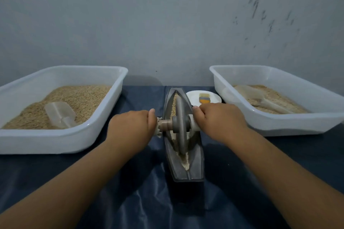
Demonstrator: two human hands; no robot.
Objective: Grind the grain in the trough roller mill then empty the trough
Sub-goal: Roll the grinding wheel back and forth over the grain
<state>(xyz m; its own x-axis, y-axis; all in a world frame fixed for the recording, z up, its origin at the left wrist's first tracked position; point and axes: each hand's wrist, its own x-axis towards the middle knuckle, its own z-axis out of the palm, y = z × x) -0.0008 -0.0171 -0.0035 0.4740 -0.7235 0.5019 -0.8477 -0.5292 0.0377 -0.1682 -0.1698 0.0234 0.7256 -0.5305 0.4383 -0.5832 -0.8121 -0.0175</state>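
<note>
A dark, boat-shaped trough (184, 154) sits lengthwise at the middle of a tabletop (130, 201) covered in dark blue sheeting. A grey stone-like wheel (181, 126) stands on edge in its groove, with a wooden axle (166, 122) running through its hub. The left hand (134, 126) grips the axle's left end and the right hand (219, 119) grips the right end, fingers (197, 111) curled round the handle on both sides.

Grain (174, 106) lies in the groove beyond the wheel; paler, finer meal (185, 161) lies on the near side (so grinding looks partly done).

The wheel appears heavy and rigid, likely to roll under its own weight, and best steered from both axle ends with even pressure so it does not tip. The trough looks stiff and weighty too; to empty it, holding it by its long sides seems safest. The meal is loose and would spill easily.

A white tub (61, 141) of grain with a clear scoop (59, 114) stands to the left. A second tub (279, 126) stands to the right. A small brush (204, 98) rests on a white plate (193, 96) behind.
</note>
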